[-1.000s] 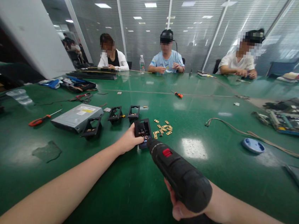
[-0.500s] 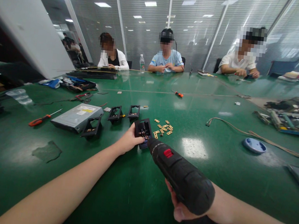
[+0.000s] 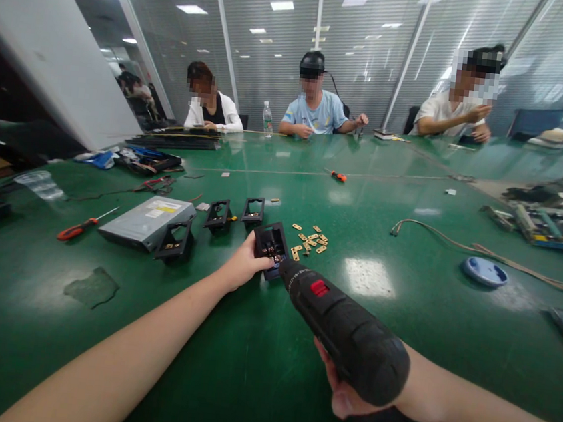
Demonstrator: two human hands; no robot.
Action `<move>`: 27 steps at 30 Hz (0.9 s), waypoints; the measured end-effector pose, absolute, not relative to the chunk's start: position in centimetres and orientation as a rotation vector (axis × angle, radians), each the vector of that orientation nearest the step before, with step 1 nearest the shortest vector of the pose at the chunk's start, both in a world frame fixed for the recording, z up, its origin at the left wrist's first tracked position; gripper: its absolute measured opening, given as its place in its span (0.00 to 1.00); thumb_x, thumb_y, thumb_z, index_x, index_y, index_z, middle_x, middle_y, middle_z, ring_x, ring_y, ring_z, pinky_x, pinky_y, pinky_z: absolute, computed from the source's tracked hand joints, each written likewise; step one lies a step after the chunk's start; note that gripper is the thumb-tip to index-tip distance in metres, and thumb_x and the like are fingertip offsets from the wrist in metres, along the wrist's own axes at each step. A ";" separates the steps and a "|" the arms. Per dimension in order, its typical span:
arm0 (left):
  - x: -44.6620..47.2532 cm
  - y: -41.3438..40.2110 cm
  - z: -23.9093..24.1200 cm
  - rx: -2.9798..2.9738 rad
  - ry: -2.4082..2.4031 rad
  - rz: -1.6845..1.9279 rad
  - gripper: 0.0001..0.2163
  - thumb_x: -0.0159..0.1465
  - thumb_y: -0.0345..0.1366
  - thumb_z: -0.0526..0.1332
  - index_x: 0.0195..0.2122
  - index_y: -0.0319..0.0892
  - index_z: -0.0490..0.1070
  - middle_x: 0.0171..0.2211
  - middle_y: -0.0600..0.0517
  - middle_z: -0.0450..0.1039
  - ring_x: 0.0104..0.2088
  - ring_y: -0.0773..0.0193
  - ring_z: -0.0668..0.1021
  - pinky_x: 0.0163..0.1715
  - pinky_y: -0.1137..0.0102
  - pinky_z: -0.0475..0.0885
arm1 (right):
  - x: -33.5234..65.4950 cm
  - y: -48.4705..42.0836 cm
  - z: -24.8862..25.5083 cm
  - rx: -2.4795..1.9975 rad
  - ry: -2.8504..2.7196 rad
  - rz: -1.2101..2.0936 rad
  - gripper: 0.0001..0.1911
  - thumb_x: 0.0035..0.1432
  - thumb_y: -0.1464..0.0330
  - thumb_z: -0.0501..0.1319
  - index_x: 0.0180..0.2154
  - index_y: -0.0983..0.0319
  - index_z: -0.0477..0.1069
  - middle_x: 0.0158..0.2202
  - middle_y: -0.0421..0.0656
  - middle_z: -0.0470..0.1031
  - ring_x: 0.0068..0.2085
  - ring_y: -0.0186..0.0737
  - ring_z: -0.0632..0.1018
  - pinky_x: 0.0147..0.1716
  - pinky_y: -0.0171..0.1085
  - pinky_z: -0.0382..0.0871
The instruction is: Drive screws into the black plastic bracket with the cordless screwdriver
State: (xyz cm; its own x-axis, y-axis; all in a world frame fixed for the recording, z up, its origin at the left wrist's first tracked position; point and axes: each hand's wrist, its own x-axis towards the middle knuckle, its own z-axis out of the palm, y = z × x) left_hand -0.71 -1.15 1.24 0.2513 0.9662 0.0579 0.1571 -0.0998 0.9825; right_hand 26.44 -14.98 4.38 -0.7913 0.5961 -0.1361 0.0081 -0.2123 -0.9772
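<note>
My left hand (image 3: pixel 241 266) is closed on a small black plastic bracket (image 3: pixel 270 243) that stands tilted on the green table (image 3: pixel 225 359). My right hand (image 3: pixel 343 392) grips a black electric screwdriver (image 3: pixel 344 332) with a red switch; its tip points into the bracket. Just right of the bracket lies a scatter of several small brass plates (image 3: pixel 310 241). Three more black brackets (image 3: pixel 218 215) stand to the left, beside a grey optical drive (image 3: pixel 148 220).
A red-handled screwdriver (image 3: pixel 77 229) lies left of the drive. A blue round dish (image 3: pixel 484 271) and a long cable (image 3: pixel 459 243) are at the right, circuit boards (image 3: pixel 546 225) beyond. Three people sit at the far side of the table.
My hands, the bracket and the screwdriver stay almost still. The person in the blue shirt has stretched one arm out to the side; the person at far right raised a hand.
</note>
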 end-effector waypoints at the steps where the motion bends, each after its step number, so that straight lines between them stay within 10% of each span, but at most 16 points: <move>1: -0.7 -1.1 1.3 1.500 1.107 0.989 0.33 0.47 0.33 0.68 0.56 0.42 0.62 0.50 0.48 0.74 0.50 0.54 0.77 0.55 0.57 0.71 | 26.4 -15.0 4.4 -0.718 -1.672 2.053 0.12 0.51 0.65 0.74 0.34 0.66 0.79 0.31 0.46 0.82 0.33 0.40 0.81 0.37 0.38 0.77; 27: -0.1 -1.4 1.6 1.551 1.187 0.994 0.30 0.48 0.34 0.65 0.55 0.41 0.63 0.49 0.48 0.75 0.49 0.54 0.77 0.53 0.58 0.73 | 26.7 -14.9 2.6 -0.667 -1.751 1.950 0.10 0.50 0.66 0.75 0.31 0.65 0.79 0.29 0.44 0.82 0.31 0.40 0.81 0.34 0.38 0.77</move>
